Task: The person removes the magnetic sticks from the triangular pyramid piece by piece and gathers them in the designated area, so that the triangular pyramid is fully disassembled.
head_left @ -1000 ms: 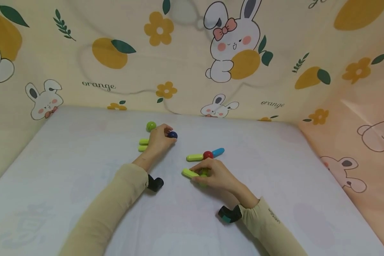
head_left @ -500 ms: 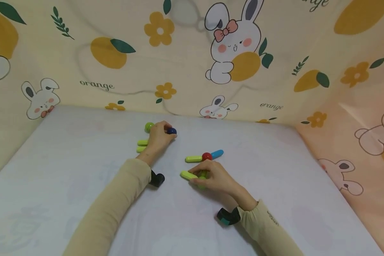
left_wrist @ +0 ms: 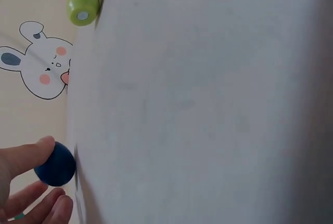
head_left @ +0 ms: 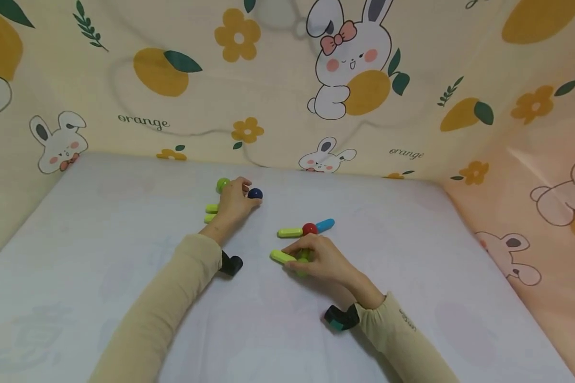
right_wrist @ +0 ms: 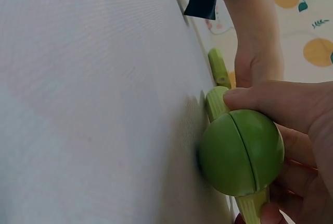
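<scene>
My left hand [head_left: 233,201] holds a dark blue ball [head_left: 255,193] low at the white surface. In the left wrist view the thumb lies on the blue ball [left_wrist: 55,164], its other fingers curled beside it. My right hand [head_left: 322,258] grips a piece made of a green ball [right_wrist: 242,152] with light-green sticks [head_left: 282,257] joined to it. Its thumb presses the upper stick [right_wrist: 216,104] in the right wrist view. Behind this hand lies a joined row: a yellow-green stick [head_left: 289,233], a red ball [head_left: 310,229] and a blue stick [head_left: 326,225].
Another green ball [head_left: 222,184] lies just left of the left hand. Two light-green sticks [head_left: 211,208] are partly hidden by that hand. The white-covered table [head_left: 268,330] meets a patterned cloth wall [head_left: 278,90] at the back, with another cloth side [head_left: 532,213] at right.
My left hand has shifted slightly away from me with the blue ball, and its fingers stand a little farther off it. The right hand keeps its grip almost unmoved.
</scene>
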A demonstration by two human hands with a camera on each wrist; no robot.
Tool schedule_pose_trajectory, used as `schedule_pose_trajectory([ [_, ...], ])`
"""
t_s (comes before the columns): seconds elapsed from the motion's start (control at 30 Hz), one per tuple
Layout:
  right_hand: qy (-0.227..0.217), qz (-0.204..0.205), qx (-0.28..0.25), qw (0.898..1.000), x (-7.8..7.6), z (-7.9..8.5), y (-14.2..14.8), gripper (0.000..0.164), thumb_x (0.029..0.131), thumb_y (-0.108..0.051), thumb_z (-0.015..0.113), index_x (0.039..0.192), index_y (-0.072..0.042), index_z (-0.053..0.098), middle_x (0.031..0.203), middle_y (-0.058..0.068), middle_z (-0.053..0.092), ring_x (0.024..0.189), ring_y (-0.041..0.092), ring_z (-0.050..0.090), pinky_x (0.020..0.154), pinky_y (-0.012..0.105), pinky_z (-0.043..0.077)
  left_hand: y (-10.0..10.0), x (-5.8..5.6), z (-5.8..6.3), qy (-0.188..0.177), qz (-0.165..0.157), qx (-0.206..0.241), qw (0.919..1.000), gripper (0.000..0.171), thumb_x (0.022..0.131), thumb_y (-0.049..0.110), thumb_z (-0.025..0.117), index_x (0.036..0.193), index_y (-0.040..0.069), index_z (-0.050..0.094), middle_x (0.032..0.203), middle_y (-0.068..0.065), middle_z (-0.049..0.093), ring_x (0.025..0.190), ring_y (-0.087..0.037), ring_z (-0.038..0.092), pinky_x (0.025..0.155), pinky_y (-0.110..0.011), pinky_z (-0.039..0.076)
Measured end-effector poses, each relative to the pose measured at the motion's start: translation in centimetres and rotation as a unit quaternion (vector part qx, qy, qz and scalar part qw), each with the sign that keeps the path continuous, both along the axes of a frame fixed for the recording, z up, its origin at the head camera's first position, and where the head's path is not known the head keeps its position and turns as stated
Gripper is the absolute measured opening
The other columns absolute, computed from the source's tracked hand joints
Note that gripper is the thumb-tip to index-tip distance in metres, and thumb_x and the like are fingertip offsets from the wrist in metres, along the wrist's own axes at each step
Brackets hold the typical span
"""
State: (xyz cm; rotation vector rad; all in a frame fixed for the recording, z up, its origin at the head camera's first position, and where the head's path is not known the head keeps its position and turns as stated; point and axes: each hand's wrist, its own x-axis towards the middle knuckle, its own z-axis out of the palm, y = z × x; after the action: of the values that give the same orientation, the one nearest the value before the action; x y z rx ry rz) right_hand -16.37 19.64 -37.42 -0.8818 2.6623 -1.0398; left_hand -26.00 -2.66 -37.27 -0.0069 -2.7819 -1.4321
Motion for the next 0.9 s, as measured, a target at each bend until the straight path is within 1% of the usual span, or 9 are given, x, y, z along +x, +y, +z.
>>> schedule_pose_trajectory([
  [0.07, 0.0, 0.001, 0.002, 1.0, 0.0, -0.1, -0.1, 0.027, 0.081, -0.02, 0.078, 0.105, -0.009, 0.074, 0.095, -0.003, 0.072, 0.073, 0.009, 0.047, 0.06, 0.018, 0.036, -0.4, 0.2, 0.2, 0.0, -0.008, -0.01, 0.9999, 0.051, 0.083, 0.013, 0.074, 0.127, -0.003, 0.051, 0.122, -0.021, 0.057, 0.113, -0.033, 0.052, 0.099, -0.041, 0.043],
  [0.17, 0.002, 0.004, 0.004, 1.0, 0.0, 0.0, -0.2, 0.027, 0.081, -0.019, 0.077, 0.105, -0.008, 0.073, 0.096, -0.002, 0.072, 0.073, 0.01, 0.047, 0.061, 0.018, 0.036, -1.3, 0.7, 1.0, 0.015, -0.019, -0.022, 0.9995, 0.052, 0.083, 0.015, 0.074, 0.127, -0.003, 0.052, 0.124, -0.022, 0.055, 0.114, -0.034, 0.052, 0.099, -0.043, 0.042],
  [0.27, 0.004, 0.005, 0.005, 1.0, -0.1, 0.2, -0.2, 0.027, 0.082, -0.019, 0.077, 0.106, -0.008, 0.073, 0.097, -0.001, 0.072, 0.076, 0.011, 0.048, 0.062, 0.019, 0.036, -2.1, 1.5, 1.8, 0.033, -0.032, -0.029, 0.9985, 0.05, 0.082, 0.016, 0.075, 0.124, -0.002, 0.055, 0.122, -0.022, 0.055, 0.114, -0.035, 0.052, 0.098, -0.044, 0.042],
  [0.33, 0.008, 0.006, 0.006, 1.0, -0.1, 0.2, -0.2, 0.028, 0.082, -0.019, 0.077, 0.107, -0.008, 0.073, 0.099, -0.001, 0.072, 0.079, 0.011, 0.049, 0.065, 0.019, 0.037, -2.5, 2.2, 2.0, 0.039, -0.043, -0.031, 0.9978, 0.048, 0.082, 0.016, 0.075, 0.123, -0.002, 0.057, 0.121, -0.022, 0.056, 0.113, -0.035, 0.053, 0.097, -0.044, 0.043],
  [0.47, 0.015, 0.012, 0.001, 1.0, 0.0, 0.3, 0.2, 0.031, 0.081, -0.02, 0.077, 0.109, -0.01, 0.072, 0.105, -0.002, 0.071, 0.09, 0.012, 0.055, 0.076, 0.022, 0.044, -2.6, 3.5, 2.0, 0.042, -0.074, -0.024, 0.9961, 0.044, 0.082, 0.015, 0.075, 0.119, -0.003, 0.06, 0.119, -0.022, 0.058, 0.112, -0.036, 0.055, 0.095, -0.044, 0.046],
  [0.53, 0.012, 0.019, -0.003, 1.0, 0.1, 0.3, 0.4, 0.032, 0.081, -0.02, 0.077, 0.111, -0.011, 0.071, 0.109, -0.002, 0.07, 0.099, 0.014, 0.058, 0.085, 0.027, 0.047, -2.5, 4.1, 1.8, 0.04, -0.093, -0.018, 0.9947, 0.041, 0.082, 0.015, 0.075, 0.116, -0.003, 0.061, 0.118, -0.022, 0.06, 0.111, -0.036, 0.056, 0.094, -0.043, 0.047],
  [0.63, 0.01, 0.026, -0.004, 1.0, 0.1, 0.4, 0.7, 0.034, 0.08, -0.021, 0.078, 0.113, -0.012, 0.07, 0.115, -0.001, 0.067, 0.112, 0.016, 0.057, 0.096, 0.037, 0.046, -2.2, 4.8, 1.6, 0.037, -0.131, -0.011, 0.9906, 0.038, 0.082, 0.014, 0.075, 0.113, -0.003, 0.062, 0.116, -0.02, 0.062, 0.108, -0.034, 0.058, 0.092, -0.041, 0.05],
  [0.73, 0.019, 0.024, -0.006, 0.999, 0.1, 0.4, 1.0, 0.035, 0.079, -0.021, 0.079, 0.113, -0.014, 0.07, 0.118, 0.0, 0.066, 0.116, 0.018, 0.056, 0.1, 0.043, 0.045, -1.9, 5.4, 1.6, 0.022, -0.171, -0.015, 0.985, 0.038, 0.082, 0.015, 0.076, 0.113, -0.002, 0.063, 0.113, -0.019, 0.064, 0.105, -0.031, 0.06, 0.091, -0.039, 0.05],
  [0.9, 0.041, 0.025, -0.015, 0.999, 0.1, 0.3, 1.1, 0.036, 0.078, -0.02, 0.08, 0.112, -0.013, 0.071, 0.119, 0.001, 0.066, 0.117, 0.019, 0.056, 0.101, 0.045, 0.044, -1.5, 6.1, 1.3, -0.006, -0.217, -0.032, 0.9757, 0.039, 0.079, 0.014, 0.077, 0.113, -0.001, 0.064, 0.109, -0.017, 0.067, 0.102, -0.028, 0.062, 0.091, -0.039, 0.049],
])
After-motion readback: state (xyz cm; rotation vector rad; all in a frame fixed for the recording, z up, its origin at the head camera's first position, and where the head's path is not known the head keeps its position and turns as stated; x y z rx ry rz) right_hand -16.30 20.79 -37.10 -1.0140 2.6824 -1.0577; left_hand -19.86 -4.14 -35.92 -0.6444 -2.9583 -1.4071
